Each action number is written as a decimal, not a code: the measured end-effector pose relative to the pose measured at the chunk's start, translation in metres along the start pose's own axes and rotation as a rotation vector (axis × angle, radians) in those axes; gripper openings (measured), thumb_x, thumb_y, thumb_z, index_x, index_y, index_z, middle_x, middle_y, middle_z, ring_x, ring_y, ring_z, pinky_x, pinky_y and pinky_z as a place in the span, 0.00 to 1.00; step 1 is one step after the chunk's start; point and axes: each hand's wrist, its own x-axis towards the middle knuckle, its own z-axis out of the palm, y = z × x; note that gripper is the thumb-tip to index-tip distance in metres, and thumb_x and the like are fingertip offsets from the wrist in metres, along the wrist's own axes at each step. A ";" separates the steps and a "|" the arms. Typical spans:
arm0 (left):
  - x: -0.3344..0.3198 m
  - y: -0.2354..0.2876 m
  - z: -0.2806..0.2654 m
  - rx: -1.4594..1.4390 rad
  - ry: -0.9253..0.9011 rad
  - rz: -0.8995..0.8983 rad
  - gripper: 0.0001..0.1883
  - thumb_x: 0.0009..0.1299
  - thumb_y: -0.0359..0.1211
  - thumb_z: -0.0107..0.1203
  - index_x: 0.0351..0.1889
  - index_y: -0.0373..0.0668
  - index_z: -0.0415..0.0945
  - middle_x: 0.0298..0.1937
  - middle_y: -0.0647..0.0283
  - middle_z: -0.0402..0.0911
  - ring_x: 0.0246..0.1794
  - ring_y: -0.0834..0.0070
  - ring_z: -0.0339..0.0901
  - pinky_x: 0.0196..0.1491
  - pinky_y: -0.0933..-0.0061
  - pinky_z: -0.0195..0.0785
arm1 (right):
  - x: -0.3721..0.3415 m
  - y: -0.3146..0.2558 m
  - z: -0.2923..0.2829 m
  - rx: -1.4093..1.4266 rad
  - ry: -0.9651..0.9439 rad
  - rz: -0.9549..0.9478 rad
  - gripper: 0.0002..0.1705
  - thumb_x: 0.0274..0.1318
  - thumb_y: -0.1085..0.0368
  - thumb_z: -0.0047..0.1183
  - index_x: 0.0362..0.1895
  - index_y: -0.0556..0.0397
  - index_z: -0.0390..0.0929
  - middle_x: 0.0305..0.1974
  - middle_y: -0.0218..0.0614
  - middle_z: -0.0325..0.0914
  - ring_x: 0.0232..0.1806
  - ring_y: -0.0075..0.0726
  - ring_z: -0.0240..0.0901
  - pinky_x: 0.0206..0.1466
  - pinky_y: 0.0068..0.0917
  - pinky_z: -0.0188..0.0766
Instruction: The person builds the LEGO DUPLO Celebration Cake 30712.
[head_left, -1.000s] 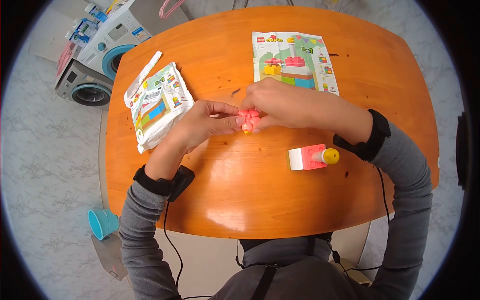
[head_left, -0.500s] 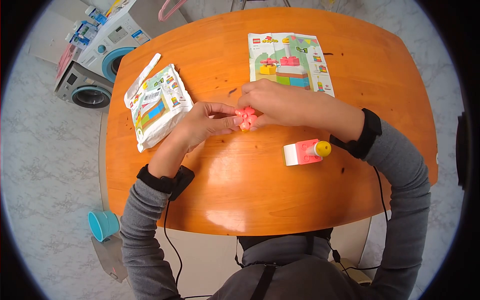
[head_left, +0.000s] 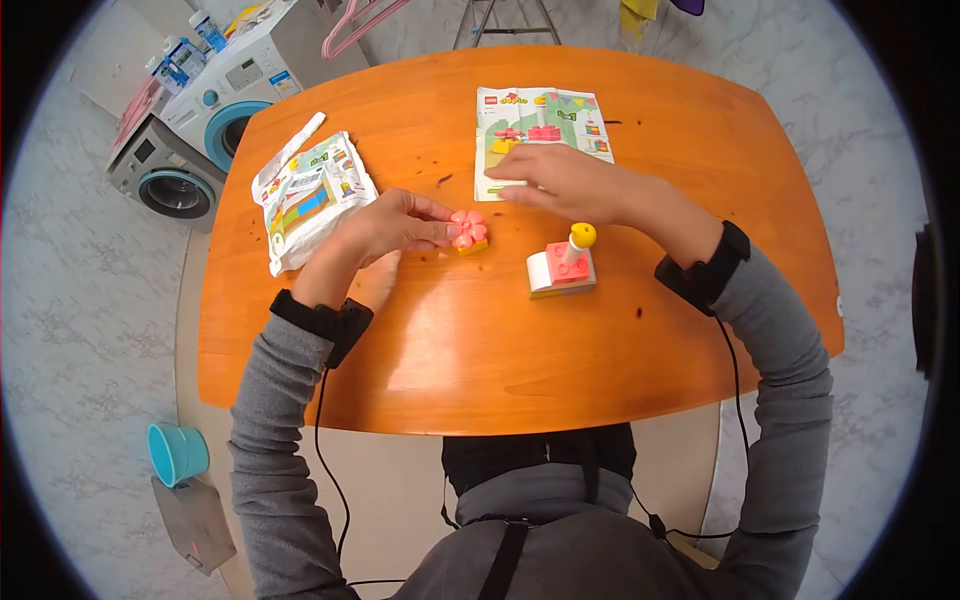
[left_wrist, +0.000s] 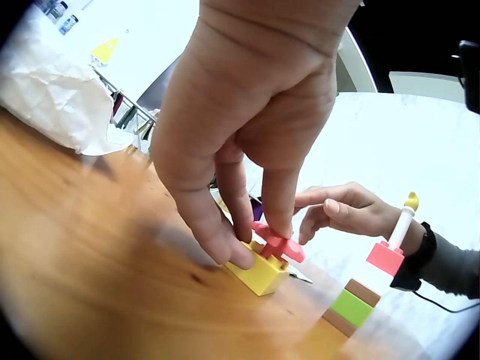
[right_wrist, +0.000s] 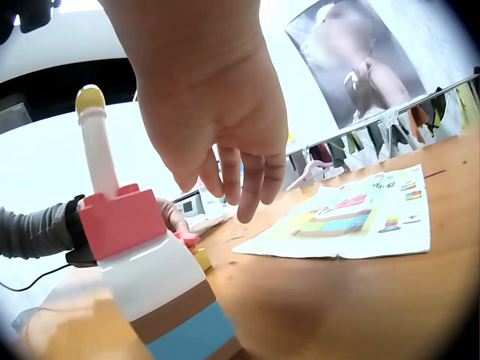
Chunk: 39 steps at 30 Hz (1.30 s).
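Observation:
My left hand (head_left: pixel 392 228) pinches a pink flower piece (head_left: pixel 467 229) that sits on a yellow brick (head_left: pixel 472 249); in the left wrist view the yellow brick (left_wrist: pixel 262 273) is low at the table surface, with fingertips against it and the flower. My right hand (head_left: pixel 570 184) hovers over the near part of the instruction sheet with relaxed fingers and holds nothing. Nearer the body stands a stack with a white piece, a pink brick (head_left: pixel 567 264) and a yellow-tipped candle (head_left: pixel 581 238). The right wrist view shows brown and blue (right_wrist: pixel 193 334) layers under its white piece.
A printed instruction sheet (head_left: pixel 488 178) lies on the far side of the wooden table (head_left: pixel 420 370). At the left lies a crumpled white package (head_left: pixel 300 236). Washing machines (head_left: pixel 172 180) stand beyond the table's left edge.
My right hand has let go of the flower and moved right, away from my left hand. The flower on its yellow brick has shifted left and is lower. The head view has shifted.

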 end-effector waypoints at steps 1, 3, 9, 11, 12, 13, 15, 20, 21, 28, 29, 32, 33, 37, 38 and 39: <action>-0.002 0.001 0.002 -0.010 -0.001 0.010 0.18 0.63 0.33 0.62 0.47 0.32 0.76 0.42 0.60 0.81 0.41 0.76 0.79 0.46 0.79 0.73 | -0.010 -0.006 -0.016 0.025 -0.071 0.094 0.17 0.58 0.66 0.47 0.50 0.59 0.74 0.43 0.48 0.74 0.46 0.49 0.71 0.50 0.38 0.67; -0.006 0.001 0.005 0.066 0.011 -0.015 0.19 0.62 0.34 0.63 0.47 0.32 0.76 0.42 0.59 0.81 0.41 0.76 0.79 0.47 0.81 0.73 | -0.033 -0.003 -0.027 0.016 -0.138 0.122 0.18 0.55 0.69 0.46 0.50 0.61 0.73 0.42 0.49 0.74 0.45 0.49 0.72 0.47 0.37 0.69; -0.012 -0.010 0.023 0.026 -0.092 0.008 0.20 0.61 0.36 0.64 0.47 0.34 0.76 0.41 0.62 0.81 0.42 0.78 0.79 0.49 0.80 0.72 | -0.077 -0.040 -0.032 0.225 -0.344 0.318 0.23 0.46 0.71 0.55 0.50 0.60 0.70 0.40 0.47 0.74 0.36 0.40 0.74 0.38 0.31 0.71; -0.014 -0.013 0.029 0.054 -0.095 0.017 0.20 0.61 0.36 0.64 0.47 0.34 0.77 0.41 0.63 0.82 0.41 0.79 0.79 0.49 0.80 0.71 | -0.083 -0.046 -0.022 0.265 -0.273 0.326 0.26 0.46 0.70 0.57 0.52 0.60 0.68 0.40 0.47 0.73 0.35 0.40 0.74 0.38 0.31 0.71; -0.017 -0.013 0.033 0.082 -0.098 0.023 0.20 0.62 0.37 0.64 0.47 0.35 0.77 0.41 0.63 0.82 0.41 0.80 0.79 0.49 0.79 0.71 | -0.084 -0.051 -0.019 0.307 -0.203 0.334 0.29 0.46 0.68 0.59 0.54 0.60 0.66 0.41 0.48 0.73 0.35 0.40 0.74 0.38 0.31 0.71; -0.019 -0.012 0.036 0.085 -0.099 0.028 0.20 0.62 0.37 0.64 0.47 0.35 0.77 0.41 0.63 0.82 0.41 0.80 0.79 0.49 0.79 0.71 | -0.085 -0.056 -0.019 0.303 -0.199 0.335 0.29 0.46 0.68 0.59 0.54 0.60 0.66 0.41 0.48 0.73 0.35 0.40 0.74 0.38 0.31 0.71; -0.024 -0.010 0.042 0.148 -0.101 0.022 0.20 0.62 0.39 0.63 0.48 0.37 0.77 0.41 0.65 0.82 0.41 0.80 0.79 0.48 0.80 0.70 | -0.084 -0.066 -0.019 0.320 -0.204 0.442 0.36 0.47 0.64 0.61 0.59 0.62 0.61 0.44 0.50 0.72 0.35 0.41 0.74 0.40 0.31 0.72; -0.026 -0.013 0.050 0.157 -0.059 0.045 0.20 0.61 0.39 0.64 0.48 0.38 0.78 0.40 0.64 0.81 0.40 0.80 0.78 0.46 0.80 0.71 | -0.098 -0.064 -0.011 0.182 -0.084 0.398 0.31 0.51 0.62 0.59 0.56 0.58 0.62 0.49 0.48 0.69 0.34 0.35 0.75 0.39 0.29 0.73; -0.029 -0.012 0.051 0.151 -0.063 0.064 0.21 0.62 0.40 0.64 0.49 0.38 0.77 0.41 0.64 0.81 0.41 0.79 0.77 0.47 0.79 0.71 | -0.100 -0.066 -0.011 0.148 -0.043 0.382 0.33 0.51 0.62 0.59 0.59 0.58 0.61 0.51 0.48 0.68 0.34 0.35 0.75 0.39 0.29 0.73; -0.071 0.015 0.034 0.324 0.087 0.160 0.24 0.66 0.44 0.57 0.54 0.35 0.74 0.50 0.61 0.78 0.49 0.79 0.75 0.51 0.78 0.69 | -0.120 -0.075 -0.029 0.051 -0.029 0.409 0.41 0.52 0.60 0.57 0.66 0.63 0.54 0.54 0.52 0.67 0.36 0.40 0.73 0.48 0.32 0.69; -0.081 0.017 0.031 0.261 0.107 0.236 0.23 0.67 0.42 0.56 0.54 0.35 0.74 0.50 0.60 0.78 0.49 0.78 0.76 0.52 0.78 0.68 | -0.123 -0.077 -0.032 0.043 0.002 0.421 0.39 0.53 0.62 0.57 0.66 0.59 0.55 0.53 0.47 0.69 0.36 0.36 0.74 0.49 0.31 0.68; -0.114 0.014 0.020 0.154 0.189 0.391 0.21 0.68 0.39 0.54 0.53 0.34 0.74 0.50 0.59 0.78 0.48 0.76 0.77 0.53 0.78 0.68 | -0.133 -0.078 -0.035 0.021 0.054 0.423 0.35 0.53 0.63 0.56 0.64 0.56 0.60 0.51 0.42 0.71 0.36 0.31 0.74 0.49 0.29 0.68; -0.123 0.012 0.013 0.112 0.253 0.476 0.20 0.69 0.38 0.53 0.53 0.34 0.74 0.50 0.58 0.78 0.48 0.76 0.77 0.53 0.78 0.68 | -0.137 -0.077 -0.036 0.002 0.077 0.412 0.32 0.53 0.64 0.56 0.63 0.56 0.63 0.51 0.40 0.72 0.36 0.31 0.73 0.48 0.29 0.68; -0.144 0.001 -0.030 -0.017 0.433 0.520 0.17 0.71 0.36 0.50 0.52 0.34 0.74 0.51 0.57 0.78 0.48 0.76 0.77 0.54 0.78 0.68 | -0.144 -0.074 -0.043 -0.014 0.092 0.436 0.28 0.52 0.62 0.57 0.57 0.60 0.68 0.48 0.45 0.73 0.37 0.34 0.74 0.48 0.31 0.69; -0.144 -0.004 -0.047 -0.069 0.458 0.553 0.17 0.71 0.36 0.51 0.51 0.34 0.74 0.51 0.56 0.78 0.48 0.76 0.77 0.53 0.78 0.69 | -0.144 -0.073 -0.046 -0.004 0.132 0.455 0.26 0.53 0.62 0.56 0.55 0.60 0.70 0.47 0.43 0.74 0.37 0.34 0.74 0.48 0.31 0.69; -0.146 -0.008 -0.065 -0.081 0.450 0.556 0.17 0.72 0.37 0.50 0.51 0.34 0.74 0.51 0.56 0.78 0.48 0.77 0.77 0.53 0.78 0.69 | -0.143 -0.072 -0.048 0.007 0.171 0.476 0.24 0.53 0.62 0.56 0.54 0.59 0.71 0.46 0.41 0.76 0.38 0.33 0.74 0.48 0.31 0.69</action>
